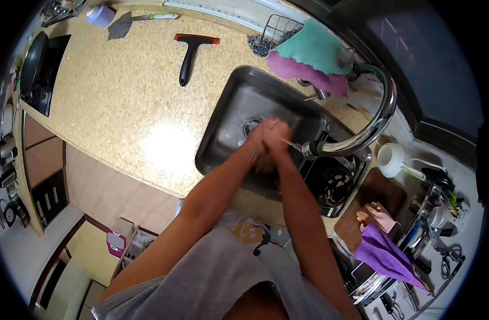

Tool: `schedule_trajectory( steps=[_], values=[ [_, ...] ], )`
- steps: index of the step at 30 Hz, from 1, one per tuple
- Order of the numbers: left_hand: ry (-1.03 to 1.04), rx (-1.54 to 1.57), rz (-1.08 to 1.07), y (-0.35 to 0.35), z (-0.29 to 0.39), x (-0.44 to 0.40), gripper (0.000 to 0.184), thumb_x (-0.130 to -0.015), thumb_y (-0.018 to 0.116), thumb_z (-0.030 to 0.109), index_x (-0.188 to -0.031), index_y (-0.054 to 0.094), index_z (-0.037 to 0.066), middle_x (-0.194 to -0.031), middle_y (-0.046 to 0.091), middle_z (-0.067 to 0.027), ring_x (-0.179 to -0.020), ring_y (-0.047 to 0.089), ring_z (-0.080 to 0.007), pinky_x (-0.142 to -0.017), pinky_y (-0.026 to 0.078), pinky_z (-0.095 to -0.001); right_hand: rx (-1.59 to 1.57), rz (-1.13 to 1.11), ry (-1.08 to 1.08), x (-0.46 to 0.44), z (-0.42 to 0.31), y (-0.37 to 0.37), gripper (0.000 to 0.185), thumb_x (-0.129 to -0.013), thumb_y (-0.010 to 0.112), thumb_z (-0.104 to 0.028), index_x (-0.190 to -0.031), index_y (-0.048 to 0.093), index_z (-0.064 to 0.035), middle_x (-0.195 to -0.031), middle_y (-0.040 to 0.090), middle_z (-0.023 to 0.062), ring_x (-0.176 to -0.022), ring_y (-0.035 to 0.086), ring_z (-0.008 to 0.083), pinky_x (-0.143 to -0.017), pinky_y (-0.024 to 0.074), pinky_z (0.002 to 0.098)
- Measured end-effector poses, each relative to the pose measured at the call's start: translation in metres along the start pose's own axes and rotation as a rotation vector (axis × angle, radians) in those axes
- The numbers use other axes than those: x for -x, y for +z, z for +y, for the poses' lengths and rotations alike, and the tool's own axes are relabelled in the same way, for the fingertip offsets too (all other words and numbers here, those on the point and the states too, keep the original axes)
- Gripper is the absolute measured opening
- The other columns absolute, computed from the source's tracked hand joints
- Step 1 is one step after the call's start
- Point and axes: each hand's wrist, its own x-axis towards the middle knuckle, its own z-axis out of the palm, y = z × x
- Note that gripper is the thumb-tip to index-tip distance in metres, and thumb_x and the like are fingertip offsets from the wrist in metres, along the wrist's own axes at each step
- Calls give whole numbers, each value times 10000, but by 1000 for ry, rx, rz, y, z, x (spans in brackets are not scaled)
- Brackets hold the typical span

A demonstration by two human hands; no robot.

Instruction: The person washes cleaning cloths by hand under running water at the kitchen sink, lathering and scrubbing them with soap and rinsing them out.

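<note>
My left hand (258, 132) and my right hand (277, 130) are pressed together over the dark metal sink (225, 114). Their fingers look closed against each other, and anything between them is hidden. Just right of the hands ends the spout of the curved chrome faucet (385, 114), with a thin stream of water running onto them. Beneath the hands the sink drain (251, 126) shows in part. A brownish patch (264, 164) lies between my forearms, too unclear to name.
On the counter (122, 96) lie a black squeegee (190, 56) and a knife (154, 17). Green (319, 45) and pink (308, 72) cloths hang behind the sink. A dark pan (332, 184), a wooden board (373, 200), a purple cloth (385, 256) and a dish rack stand at right.
</note>
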Motion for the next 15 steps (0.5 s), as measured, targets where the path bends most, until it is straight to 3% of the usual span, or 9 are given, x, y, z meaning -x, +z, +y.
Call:
schedule_trajectory(
  steps=[2,4,6,8,10,11,13,14,15],
  values=[
    [-55,-3,411,93,7,35,288,-939,464,387,-967,596,132,-889,636,-38,-781,612,-212,-728,510,-372,-30,115,48,-18,5,-9,410,-860,430,-346,-887,648,0,-915,620,287,-893,593,461,-792,464,537],
    [-67,-34,412,44,4,12,313,-918,486,391,-1007,601,114,-964,639,-64,-868,606,-219,-793,499,-360,-39,91,91,-10,-6,-11,407,-871,422,-335,-896,645,4,-926,620,287,-894,589,467,-829,463,516],
    [-75,-7,220,21,18,6,301,-918,497,374,-990,601,101,-935,637,-67,-844,608,-217,-774,502,-356,38,35,-66,9,-8,0,406,-861,452,-350,-919,650,-1,-932,621,283,-898,589,468,-857,463,487],
    [-39,-14,179,14,16,5,290,-919,508,356,-974,602,88,-906,635,-70,-820,609,-214,-754,504,-352,42,143,-203,19,-9,10,418,-833,494,-375,-962,647,-8,-956,624,271,-914,592,454,-862,461,467],
    [34,0,294,53,8,27,280,-920,519,339,-957,602,75,-877,633,-73,-796,610,-212,-735,507,-348,-240,-36,134,-6,20,17,444,-825,505,-395,-988,638,-3,-984,622,262,-936,595,436,-859,453,473],
    [72,-13,400,74,4,35,275,-921,524,331,-949,602,68,-863,632,-75,-784,611,-211,-725,508,-345,-147,-100,237,-25,24,6,465,-846,486,-426,-1009,631,-16,-1008,623,252,-940,598,424,-839,453,477],
    [122,-313,633,99,7,44,284,-914,544,339,-916,611,63,-796,621,-52,-722,607,-186,-664,506,-322,-93,15,246,-28,32,4,497,-847,490,-464,-1004,634,-15,-987,640,231,-920,606,420,-825,458,468],
    [126,-312,621,101,8,45,284,-914,544,339,-916,611,63,-796,621,-52,-722,607,-186,-664,506,-322,-22,126,241,-32,35,2,530,-848,495,-503,-999,638,-15,-966,656,210,-901,614,415,-810,464,459],
    [195,-568,657,102,10,47,298,-915,543,353,-916,616,64,-797,619,-45,-715,605,-178,-649,504,-317,-91,97,272,-31,37,2,608,-871,441,-566,-1085,608,-23,-1054,630,226,-985,585,415,-872,440,446]
  ],
)
